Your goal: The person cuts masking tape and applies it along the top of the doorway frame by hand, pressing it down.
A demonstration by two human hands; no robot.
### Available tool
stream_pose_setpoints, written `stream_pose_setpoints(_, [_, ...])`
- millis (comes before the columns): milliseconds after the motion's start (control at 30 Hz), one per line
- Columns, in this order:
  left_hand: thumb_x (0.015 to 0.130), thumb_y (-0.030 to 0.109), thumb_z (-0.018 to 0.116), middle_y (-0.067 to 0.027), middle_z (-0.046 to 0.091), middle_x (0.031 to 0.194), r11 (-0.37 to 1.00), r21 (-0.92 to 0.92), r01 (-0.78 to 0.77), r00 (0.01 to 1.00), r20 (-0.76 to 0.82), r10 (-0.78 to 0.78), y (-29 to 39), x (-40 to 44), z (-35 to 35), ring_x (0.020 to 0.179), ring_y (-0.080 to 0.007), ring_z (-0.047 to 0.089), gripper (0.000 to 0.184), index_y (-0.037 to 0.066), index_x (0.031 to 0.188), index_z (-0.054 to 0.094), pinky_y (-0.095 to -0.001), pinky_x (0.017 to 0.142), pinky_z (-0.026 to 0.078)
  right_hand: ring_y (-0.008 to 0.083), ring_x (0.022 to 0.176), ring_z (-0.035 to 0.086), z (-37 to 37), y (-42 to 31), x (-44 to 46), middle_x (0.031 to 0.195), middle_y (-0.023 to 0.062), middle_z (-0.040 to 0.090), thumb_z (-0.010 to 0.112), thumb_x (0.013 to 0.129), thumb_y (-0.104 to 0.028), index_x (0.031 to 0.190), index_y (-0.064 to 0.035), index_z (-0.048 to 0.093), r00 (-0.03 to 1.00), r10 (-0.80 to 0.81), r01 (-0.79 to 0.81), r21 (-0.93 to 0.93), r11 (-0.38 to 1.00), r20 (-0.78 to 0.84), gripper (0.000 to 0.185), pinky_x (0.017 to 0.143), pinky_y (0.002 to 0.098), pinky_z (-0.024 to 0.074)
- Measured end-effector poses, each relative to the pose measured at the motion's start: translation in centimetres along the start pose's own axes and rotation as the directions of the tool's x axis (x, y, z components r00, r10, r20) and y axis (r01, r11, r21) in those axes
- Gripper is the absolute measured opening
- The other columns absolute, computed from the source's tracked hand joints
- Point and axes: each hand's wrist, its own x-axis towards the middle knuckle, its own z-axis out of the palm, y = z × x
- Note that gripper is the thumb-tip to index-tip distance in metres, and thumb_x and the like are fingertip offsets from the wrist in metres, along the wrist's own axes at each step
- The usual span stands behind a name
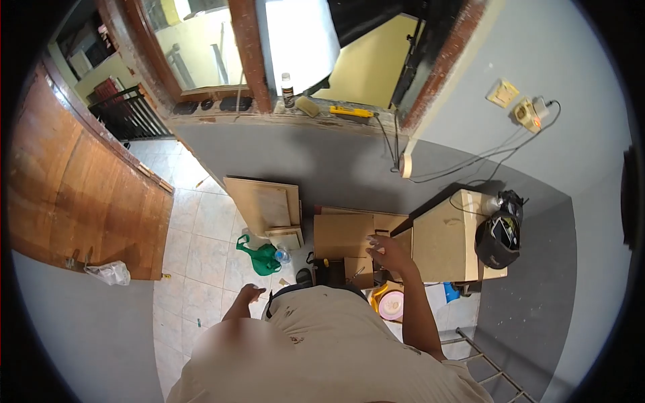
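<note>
My right hand (pixel 390 254) reaches over an open cardboard box (pixel 342 230), fingers apart and holding nothing that I can see. Inside that box are a smaller cardboard piece (pixel 359 270) and dark items too small to name. Down by my left side, my left hand (pixel 251 294) hangs above the tiled floor with a finger stretched out and nothing visible in it. Nearest to it lie a green bag (pixel 263 260) and a clear plastic bottle (pixel 283 256). Wooden panels (pixel 265 205) lean on the grey wall beyond.
On the right stands a tall cardboard box (pixel 443 242) with a black bag (pixel 498 242) on top. A ladder (pixel 500 373) and a pink round item (pixel 391 305) are nearby. The windowsill holds a spray can (pixel 287 91) and a yellow tool (pixel 351 111). A wooden door (pixel 87 188) stands left.
</note>
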Motion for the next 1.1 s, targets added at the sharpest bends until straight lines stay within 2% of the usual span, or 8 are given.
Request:
stream_pose_setpoints(133, [0.089, 0.061, 0.07, -0.0198, 0.072, 0.072, 0.965, -0.236, 0.114, 0.993, 0.041, -0.108, -6.3, 2.6, 0.0, 0.057, -0.0294, 0.065, 0.061, 0.001, 0.077, 0.069, -0.0456, 0.059, 0.054, 0.0335, 0.108, 0.07, -1.5, -2.6, 3.0, 0.122, 0.0225, 0.07, 0.071, 0.095, -0.023, 0.132, -0.0014, 0.064, 0.996, -0.09, 0.09, 0.046, 0.995, -0.006, 0.044, 0.095, 0.0405, 0.0534])
stream_pose_setpoints(200, [0.094, 0.051, 0.07, -0.0114, 0.071, 0.096, 0.958, -0.236, 0.163, 0.987, 0.052, -0.155, -6.4, 1.1, -1.4, 0.083, -0.0259, 0.074, 0.053, 0.001, 0.113, 0.067, -0.043, 0.066, 0.055, 0.0337, 0.104, 0.071, -2.4, -5.7, 3.7, 0.117, 0.0223, 0.071, 0.071, 0.094, -0.021, 0.131, 0.0, 0.064, 0.955, -0.258, 0.253, -0.054, 0.966, -0.147, 0.042, 0.092, 0.0399, 0.0535])
stream_pose_setpoints(367, [0.094, 0.051, 0.071, -0.011, 0.071, 0.095, 0.956, -0.271, 0.115, 0.993, 0.009, -0.117, -6.4, 1.6, -1.2, 0.079, -0.0225, 0.073, 0.053, 0.001, 0.112, 0.068, -0.0386, 0.058, 0.052, 0.0305, 0.084, 0.069, 0.3, -8.7, 6.3, 0.099, 0.0182, 0.073, 0.07, 0.094, -0.017, 0.132, -0.0014, 0.064, 0.965, -0.244, 0.236, -0.086, 0.968, -0.093, 0.042, 0.082, 0.0406, 0.0541])
stream_pose_setpoints(467, [0.088, 0.059, 0.072, -0.0169, 0.075, 0.086, 0.956, -0.287, 0.055, 0.994, -0.073, -0.079, -5.1, 2.3, -0.9, 0.067, -0.028, 0.07, 0.062, 0.0, 0.104, 0.074, -0.0429, 0.065, 0.056, 0.0268, 0.078, 0.069, 4.4, -9.0, 6.4, 0.094, 0.0168, 0.073, 0.07, 0.094, -0.016, 0.132, -0.0011, 0.065, 0.957, -0.289, 0.289, -0.02, 0.957, -0.022, 0.041, 0.077, 0.0389, 0.0544])
stream_pose_setpoints(500, [0.085, 0.059, 0.075, -0.0171, 0.076, 0.089, 0.946, -0.324, 0.02, 0.993, -0.1, -0.055, -4.3, 2.3, -1.0, 0.073, -0.0275, 0.072, 0.07, -0.003, 0.119, 0.07, -0.0409, 0.068, 0.057, 0.0268, 0.078, 0.069, 5.3, -9.9, 6.2, 0.094, 0.0168, 0.073, 0.07, 0.094, -0.016, 0.132, -0.0011, 0.065, 0.956, -0.294, 0.294, -0.021, 0.956, -0.017, 0.041, 0.077, 0.0389, 0.0544])
stream_pose_setpoints(667, [0.083, 0.049, 0.081, -0.0215, 0.075, 0.098, 0.889, -0.45, -0.083, 0.991, -0.133, 0.025, -0.7, 2.9, -2.4, 0.079, -0.0284, 0.075, 0.076, -0.007, 0.129, 0.063, -0.0402, 0.073, 0.058, 0.026, 0.076, 0.07, 7.4, -8.4, 4.1, 0.09, 0.0164, 0.074, 0.069, 0.093, -0.015, 0.131, -0.0003, 0.065, 0.99, -0.062, 0.064, -0.013, 0.998, 0.123, 0.041, 0.077, 0.0383, 0.0557])
stream_pose_setpoints(867, [0.082, 0.052, 0.082, -0.0187, 0.076, 0.092, 0.896, -0.43, -0.114, 0.99, -0.122, 0.068, 0.1, 6.4, -3.8, 0.077, -0.0273, 0.075, 0.073, -0.003, 0.127, 0.065, -0.0397, 0.071, 0.058, 0.0311, 0.08, 0.074, 6.3, -1.2, 2.4, 0.092, 0.0222, 0.073, 0.074, 0.09, -0.015, 0.126, 0.0023, 0.066, 0.996, 0.06, -0.064, -0.058, 0.996, -0.063, 0.041, 0.075, 0.038, 0.057])
stream_pose_setpoints(1100, [0.083, 0.051, 0.083, -0.0124, 0.07, 0.079, 0.945, -0.324, -0.032, 0.999, -0.025, 0.025, -0.1, 8.3, -5.3, 0.064, -0.024, 0.068, 0.066, 0.003, 0.123, 0.064, -0.0372, 0.053, 0.048, 0.0362, 0.078, 0.07, 6.1, 1.3, -0.4, 0.085, 0.0205, 0.071, 0.074, 0.089, -0.022, 0.127, -0.0021, 0.067, 0.968, 0.09, -0.1, -0.033, 0.994, -0.236, 0.044, 0.076, 0.0448, 0.0549])
